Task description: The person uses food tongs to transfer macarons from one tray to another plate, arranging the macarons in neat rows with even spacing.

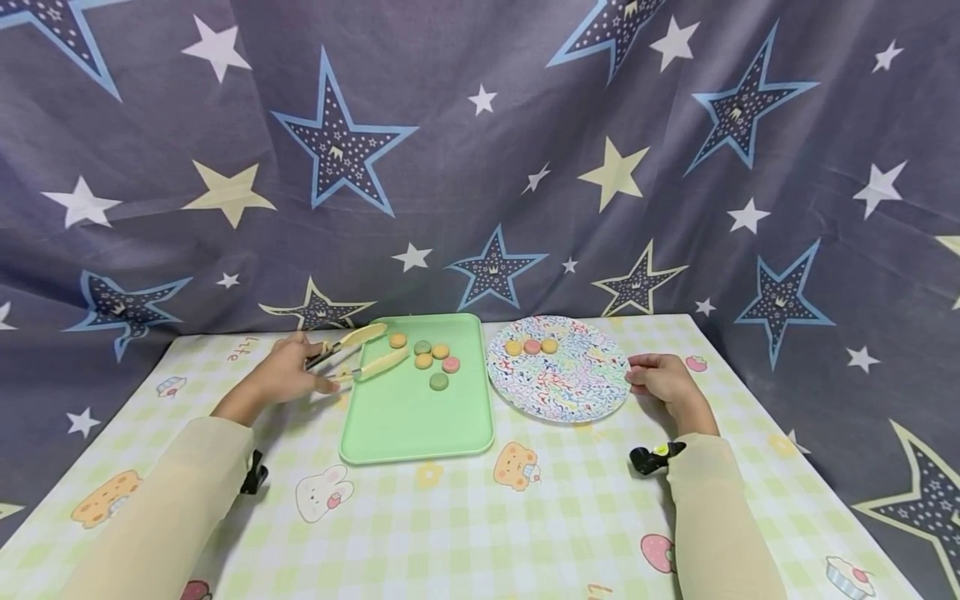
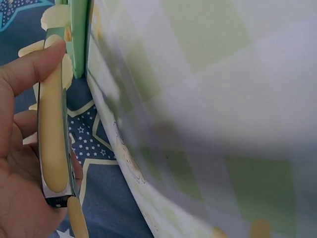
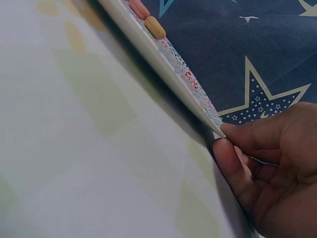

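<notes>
My left hand (image 1: 287,371) grips a pair of tongs (image 2: 53,124) with cream-coloured arms and scalloped tips. The tongs' jaws are spread over the left edge of a light green tray (image 1: 416,425). Between their tips, in the head view, lies an orange macaron (image 1: 397,341); whether they touch it I cannot tell. Other macarons in orange, green and pink, such as a green macaron (image 1: 438,381), rest on the tray. With thumb and fingers, my right hand (image 1: 670,387) pinches the right rim of a speckled round plate (image 1: 562,392). A pink macaron (image 1: 532,347) sits there between two yellow ones.
A checked tablecloth (image 1: 420,533) with cartoon prints covers the table. Behind it hangs a dark star-patterned curtain (image 1: 450,167), close to the far edges of tray and plate. Tray and plate stand side by side. Black wrist cameras (image 1: 656,458) are strapped to both wrists.
</notes>
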### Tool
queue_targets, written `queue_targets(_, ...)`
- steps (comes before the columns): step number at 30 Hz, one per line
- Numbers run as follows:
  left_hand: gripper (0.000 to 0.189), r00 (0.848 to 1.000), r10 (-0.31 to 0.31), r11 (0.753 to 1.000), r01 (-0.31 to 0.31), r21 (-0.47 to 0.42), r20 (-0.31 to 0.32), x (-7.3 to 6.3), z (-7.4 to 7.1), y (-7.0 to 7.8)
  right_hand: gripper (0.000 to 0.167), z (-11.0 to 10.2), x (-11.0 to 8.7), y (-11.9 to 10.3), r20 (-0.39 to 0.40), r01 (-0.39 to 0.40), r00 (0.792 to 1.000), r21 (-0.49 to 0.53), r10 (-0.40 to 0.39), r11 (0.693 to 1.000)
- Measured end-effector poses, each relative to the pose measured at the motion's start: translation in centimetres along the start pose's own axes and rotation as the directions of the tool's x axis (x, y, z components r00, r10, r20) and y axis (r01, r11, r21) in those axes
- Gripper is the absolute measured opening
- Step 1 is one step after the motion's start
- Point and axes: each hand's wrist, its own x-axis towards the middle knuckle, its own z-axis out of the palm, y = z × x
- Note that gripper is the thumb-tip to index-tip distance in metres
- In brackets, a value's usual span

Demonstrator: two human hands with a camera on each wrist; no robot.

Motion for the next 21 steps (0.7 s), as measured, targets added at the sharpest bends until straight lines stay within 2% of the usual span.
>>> queue_targets(4, 0.097, 1.000, -0.011, 1.000, 0.012, -0.023, 0.015, 0.15, 0.03, 0.16, 0.042, 0.14, -0.02, -0.09, -0.008, -0.001, 1.000, -0.012, 0.001, 1.000)
queue_targets(13, 0.090, 0.999, 0.032, 0.999, -0.032, -0.002, -0.011, 0.53, 0.25, 0.90, 0.042, 0.22, -0.13, -0.03, -0.003, 0.010, 1.000, -0.008, -0.010, 1.000)
queue_targets(21, 0.083, 0.999, 0.051, 0.999, -0.051, 0.014, -0.013, 0.72, 0.50, 0.75, 0.042, 0.13, -0.08, -0.07, -0.009, 0.009, 1.000, -0.010, -0.009, 1.000)
